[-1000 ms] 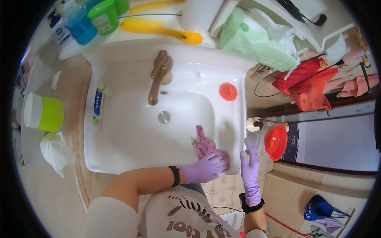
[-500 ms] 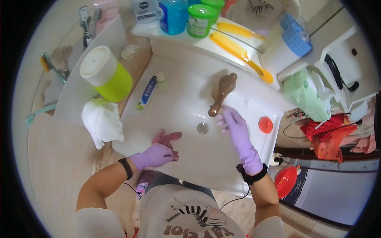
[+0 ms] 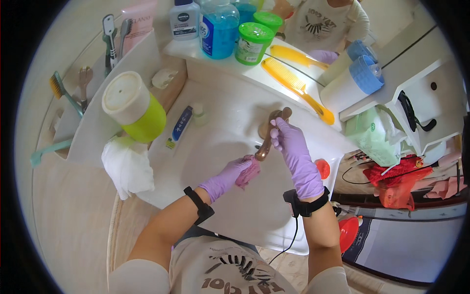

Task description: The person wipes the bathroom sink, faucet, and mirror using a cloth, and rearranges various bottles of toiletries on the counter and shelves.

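Note:
My left hand (image 3: 226, 180), in a purple glove, grips a crumpled pink cloth (image 3: 249, 174) just below the tip of the faucet's spout. The bronze-coloured faucet (image 3: 264, 148) rises at the back of the white sink (image 3: 225, 120). My right hand (image 3: 293, 149), also gloved in purple, is at the faucet's top with bent fingers closed on its handle (image 3: 285, 112), which they partly hide. Both wrists wear black bands, and a cable hangs from the right one.
A toothpaste tube (image 3: 181, 122) lies on the sink's left side, near a lime-green cup (image 3: 139, 115) and a white cloth (image 3: 128, 166). A red round object (image 3: 322, 169) rests at the right rim. On the back ledge stand a blue bottle (image 3: 219, 32), green tubs (image 3: 253, 44) and a yellow comb (image 3: 293, 85).
My left hand has carried the pink cloth up and right from the near left of the sink to the spout. My right hand has moved up onto the faucet handle.

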{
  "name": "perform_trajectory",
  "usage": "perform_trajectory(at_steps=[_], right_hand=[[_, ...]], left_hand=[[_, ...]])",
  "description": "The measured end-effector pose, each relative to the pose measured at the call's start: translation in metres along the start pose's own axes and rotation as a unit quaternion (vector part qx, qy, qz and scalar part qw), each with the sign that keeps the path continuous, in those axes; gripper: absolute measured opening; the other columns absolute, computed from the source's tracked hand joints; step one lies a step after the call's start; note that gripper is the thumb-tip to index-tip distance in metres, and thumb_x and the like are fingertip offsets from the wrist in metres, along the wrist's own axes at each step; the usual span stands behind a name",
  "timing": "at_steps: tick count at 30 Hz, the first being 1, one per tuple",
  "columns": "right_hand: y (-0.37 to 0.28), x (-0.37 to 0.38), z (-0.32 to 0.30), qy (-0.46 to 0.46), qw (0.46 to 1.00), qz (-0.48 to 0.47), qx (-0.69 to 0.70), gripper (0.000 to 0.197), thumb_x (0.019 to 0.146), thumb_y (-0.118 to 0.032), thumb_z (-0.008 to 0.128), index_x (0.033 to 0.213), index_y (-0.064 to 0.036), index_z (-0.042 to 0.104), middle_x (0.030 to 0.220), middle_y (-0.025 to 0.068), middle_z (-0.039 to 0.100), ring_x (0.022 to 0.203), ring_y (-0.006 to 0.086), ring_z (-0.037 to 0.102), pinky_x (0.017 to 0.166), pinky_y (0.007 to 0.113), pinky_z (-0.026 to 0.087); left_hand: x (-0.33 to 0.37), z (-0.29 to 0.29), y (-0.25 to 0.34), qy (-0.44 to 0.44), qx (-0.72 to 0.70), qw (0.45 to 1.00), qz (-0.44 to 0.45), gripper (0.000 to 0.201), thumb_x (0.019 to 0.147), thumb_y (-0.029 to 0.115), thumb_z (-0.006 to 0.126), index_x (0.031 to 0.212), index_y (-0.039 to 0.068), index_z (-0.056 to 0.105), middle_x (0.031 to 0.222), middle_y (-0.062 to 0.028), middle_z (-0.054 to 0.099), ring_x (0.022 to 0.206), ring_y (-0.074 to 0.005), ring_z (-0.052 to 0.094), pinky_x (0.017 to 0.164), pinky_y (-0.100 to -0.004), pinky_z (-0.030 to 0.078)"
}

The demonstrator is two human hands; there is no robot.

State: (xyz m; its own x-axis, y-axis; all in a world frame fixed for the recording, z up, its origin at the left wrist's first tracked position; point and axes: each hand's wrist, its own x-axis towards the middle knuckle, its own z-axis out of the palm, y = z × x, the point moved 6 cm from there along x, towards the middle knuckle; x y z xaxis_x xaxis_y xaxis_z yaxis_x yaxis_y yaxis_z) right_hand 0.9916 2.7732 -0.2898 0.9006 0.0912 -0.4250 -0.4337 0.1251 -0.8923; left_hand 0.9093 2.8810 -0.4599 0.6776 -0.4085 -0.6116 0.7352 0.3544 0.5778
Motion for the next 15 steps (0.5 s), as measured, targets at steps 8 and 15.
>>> perform_trajectory(at_steps=[8,15], right_hand=[[-0.004,0.004,-0.002,-0.007,1.0,-0.008,-0.026,0.029,0.088,-0.028,0.052,0.094,-0.0003,0.055,0.057,0.0015,0.054,0.04,0.0087,0.046,0.035,0.02,0.032],[-0.008,0.008,-0.006,-0.024,0.999,0.032,-0.02,0.028,0.087,-0.028,0.053,0.094,-0.0001,0.055,0.059,0.0016,0.053,0.043,0.0093,0.046,0.037,0.02,0.032]], left_hand=[[0.015,0.019,0.016,-0.045,-0.055,0.995,0.067,0.037,0.089,0.023,0.049,0.122,0.007,0.045,0.098,-0.0092,0.058,0.083,-0.021,0.06,0.06,-0.0294,0.048],[0.017,0.008,0.015,-0.019,-0.036,0.998,0.043,0.037,0.089,0.015,0.048,0.124,0.007,0.042,0.106,-0.0118,0.057,0.088,-0.0249,0.06,0.069,-0.0332,0.049]])
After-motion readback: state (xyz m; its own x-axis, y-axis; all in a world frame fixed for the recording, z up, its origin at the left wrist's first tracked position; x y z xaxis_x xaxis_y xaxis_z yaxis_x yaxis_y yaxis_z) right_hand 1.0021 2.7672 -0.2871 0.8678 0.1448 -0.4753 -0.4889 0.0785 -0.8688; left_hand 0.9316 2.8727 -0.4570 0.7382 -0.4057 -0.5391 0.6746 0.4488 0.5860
